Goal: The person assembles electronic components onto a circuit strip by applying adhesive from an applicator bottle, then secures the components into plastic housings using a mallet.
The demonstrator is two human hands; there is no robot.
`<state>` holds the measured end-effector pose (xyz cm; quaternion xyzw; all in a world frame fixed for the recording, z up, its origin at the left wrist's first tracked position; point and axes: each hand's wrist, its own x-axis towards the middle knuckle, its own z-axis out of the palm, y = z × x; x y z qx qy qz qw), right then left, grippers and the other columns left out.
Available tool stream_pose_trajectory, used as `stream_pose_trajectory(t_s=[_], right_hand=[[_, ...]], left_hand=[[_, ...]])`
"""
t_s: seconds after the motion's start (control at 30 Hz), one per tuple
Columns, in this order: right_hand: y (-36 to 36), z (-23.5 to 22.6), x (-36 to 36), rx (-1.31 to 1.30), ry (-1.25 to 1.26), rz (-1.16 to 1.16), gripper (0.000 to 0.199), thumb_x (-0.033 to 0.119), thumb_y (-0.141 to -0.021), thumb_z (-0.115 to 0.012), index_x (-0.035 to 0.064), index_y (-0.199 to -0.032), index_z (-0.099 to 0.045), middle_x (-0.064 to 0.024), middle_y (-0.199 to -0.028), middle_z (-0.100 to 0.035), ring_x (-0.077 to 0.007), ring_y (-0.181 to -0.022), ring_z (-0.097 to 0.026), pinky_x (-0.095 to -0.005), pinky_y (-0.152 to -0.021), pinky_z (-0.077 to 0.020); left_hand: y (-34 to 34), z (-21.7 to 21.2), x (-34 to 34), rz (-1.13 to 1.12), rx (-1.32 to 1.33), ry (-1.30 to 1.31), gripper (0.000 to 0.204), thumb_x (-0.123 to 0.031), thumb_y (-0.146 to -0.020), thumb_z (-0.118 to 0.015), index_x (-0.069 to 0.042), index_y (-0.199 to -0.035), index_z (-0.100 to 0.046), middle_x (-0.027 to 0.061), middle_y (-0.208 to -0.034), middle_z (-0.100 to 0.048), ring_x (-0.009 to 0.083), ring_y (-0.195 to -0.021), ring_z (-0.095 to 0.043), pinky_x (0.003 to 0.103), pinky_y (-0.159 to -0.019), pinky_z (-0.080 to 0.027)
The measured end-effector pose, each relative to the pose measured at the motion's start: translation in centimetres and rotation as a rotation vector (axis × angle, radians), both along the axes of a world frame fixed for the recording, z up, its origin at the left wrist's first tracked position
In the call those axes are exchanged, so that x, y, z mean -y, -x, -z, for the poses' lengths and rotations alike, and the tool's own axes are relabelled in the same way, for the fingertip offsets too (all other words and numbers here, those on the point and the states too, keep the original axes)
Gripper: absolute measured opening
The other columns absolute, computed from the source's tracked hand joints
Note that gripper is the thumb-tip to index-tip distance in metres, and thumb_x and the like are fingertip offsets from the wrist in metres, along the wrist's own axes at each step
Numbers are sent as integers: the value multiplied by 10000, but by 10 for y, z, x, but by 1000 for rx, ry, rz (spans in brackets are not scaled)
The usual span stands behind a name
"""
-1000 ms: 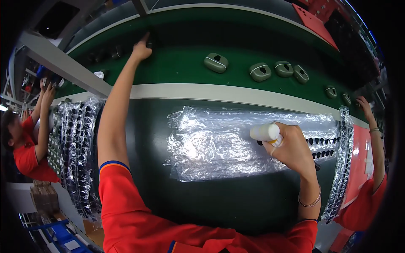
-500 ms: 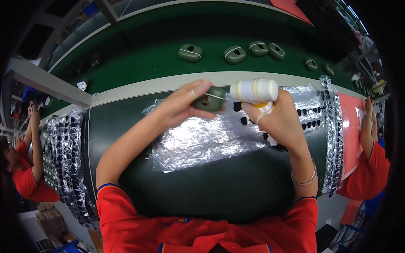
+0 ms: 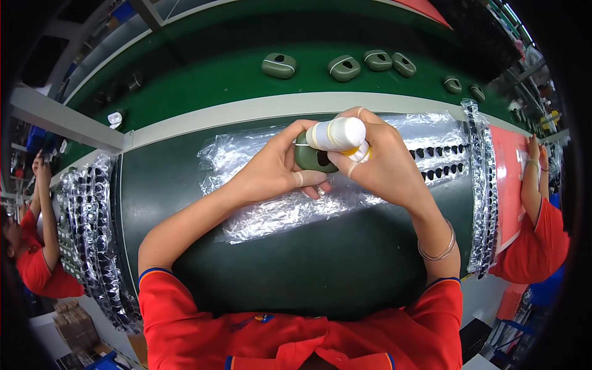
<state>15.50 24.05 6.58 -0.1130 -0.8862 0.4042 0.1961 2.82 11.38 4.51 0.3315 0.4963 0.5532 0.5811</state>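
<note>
Pinching a green case, left grip sits beside right grip, clasping a white bottle, contents hidden.

Green case; white bottle (yellow-ringed)

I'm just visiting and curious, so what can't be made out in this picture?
All in the head view:
- Underside of the green case: hidden by the left fingers.
- Part of the white bottle: hidden by the right fingers.
- Dark shapes far left on the green belt: too dim to identify.
- Head of the co-worker at right: cut off by the picture's dark edge.
</note>
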Motion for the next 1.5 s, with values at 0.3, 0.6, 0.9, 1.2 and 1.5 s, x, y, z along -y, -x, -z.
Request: stream_pose_trajectory(t_s=[0.3, 0.6, 0.9, 1.2, 1.5], right_hand=[[0, -13, 12, -30, 80, 100, 342, 24, -683, -672, 3, -997, -540, -88, -929, -563, -191, -841, -584, -284, -719, -465], [-2, -9, 10, 97, 124, -96, 341, 97, -739, -650, 56, -1054, -526, -77, -905, -611, -161, -855, -591, -273, -730, -452], [1, 1, -28, 462, -220, 64, 306, 218, -604, -741, -6, -790, -647, -182, -741, -629, -322, -712, -606, -345, -657, -462], [-3, 18, -32, 524, -238, -2, 213, 106, -604, -657, -27, -767, -625, -200, -725, -609, -339, -696, -595, -351, -646, -465], [7, 1, -12, 543, -344, 34, 178, 20, -600, -615, -19, -770, -578, -201, -705, -592, -373, -692, -576, -395, -636, -462]], left_hand=[[9, -2, 1, -66, -86, -52, 437, -27, -772, -620, -40, -1134, -375, 51, -730, -545, 110, -568, -559, 232, -456, -481], [14, 2, -1, -49, -97, -66, 442, 0, -762, -616, -42, -1131, -377, 54, -745, -547, 105, -535, -549, 221, -439, -455], [89, 17, -26, -437, -1023, 35, 569, -405, -693, -684, -26, -1080, -511, 129, -936, -608, 225, -823, -598, 323, -728, -457], [184, 57, -32, -591, -1456, 173, 659, -523, -754, -560, -49, -1203, -476, 229, -1227, -408, 355, -1159, -365, 402, -956, -324], [365, 77, 34, -1106, -1480, 659, 691, -386, -735, -561, -83, -1303, -313, 278, -1264, -349, 411, -1135, -396, 451, -929, -344]])
